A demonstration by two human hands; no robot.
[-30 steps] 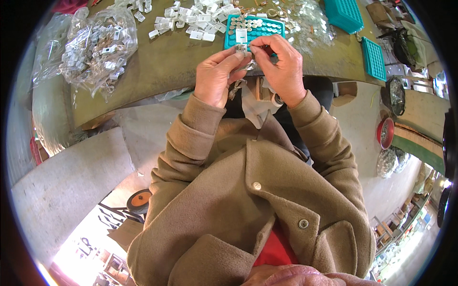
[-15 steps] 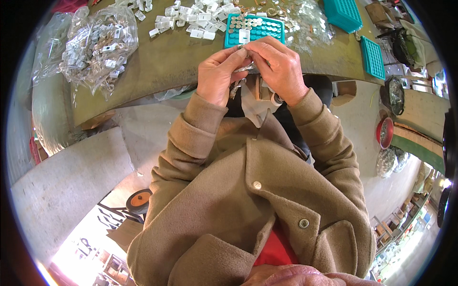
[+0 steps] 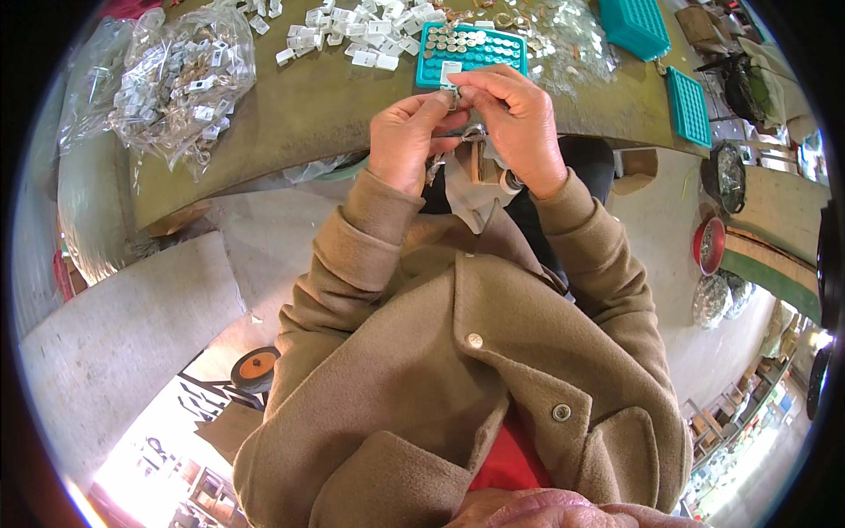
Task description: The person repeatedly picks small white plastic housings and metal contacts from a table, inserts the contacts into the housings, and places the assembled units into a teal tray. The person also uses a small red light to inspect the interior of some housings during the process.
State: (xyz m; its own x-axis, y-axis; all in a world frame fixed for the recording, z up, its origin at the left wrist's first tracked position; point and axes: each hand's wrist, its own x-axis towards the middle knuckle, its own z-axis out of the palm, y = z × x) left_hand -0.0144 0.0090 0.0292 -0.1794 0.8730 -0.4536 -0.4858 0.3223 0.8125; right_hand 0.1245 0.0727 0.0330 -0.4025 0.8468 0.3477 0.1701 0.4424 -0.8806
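Note:
Just in front of the teal tray (image 3: 519, 77), my two hands meet at their fingertips. My left hand (image 3: 404, 136) is closed, pinching a small metal piece (image 3: 455, 99). My right hand (image 3: 521, 123) pinches at the same piece from the other side. A small white plastic case (image 3: 450, 70) stands out above the fingertips, over the tray's near edge; whether it is joined to the metal piece is hidden. More shiny metal parts (image 3: 473, 132) hang below the fingers by my left palm. Round silvery discs (image 3: 458, 40) fill several of the tray's hollows.
Loose white plastic cases (image 3: 374, 35) lie heaped left of the tray. A clear bag (image 3: 189, 79) of similar pieces is at the far left. Clear plastic bits (image 3: 568, 44) spread right of the tray. Stacked teal trays (image 3: 634, 26) and another teal tray (image 3: 688, 106) sit farther right.
The white case has shifted slightly down, and my right fingers have moved on the metal piece. The metal parts under my fingers now hang farther right.

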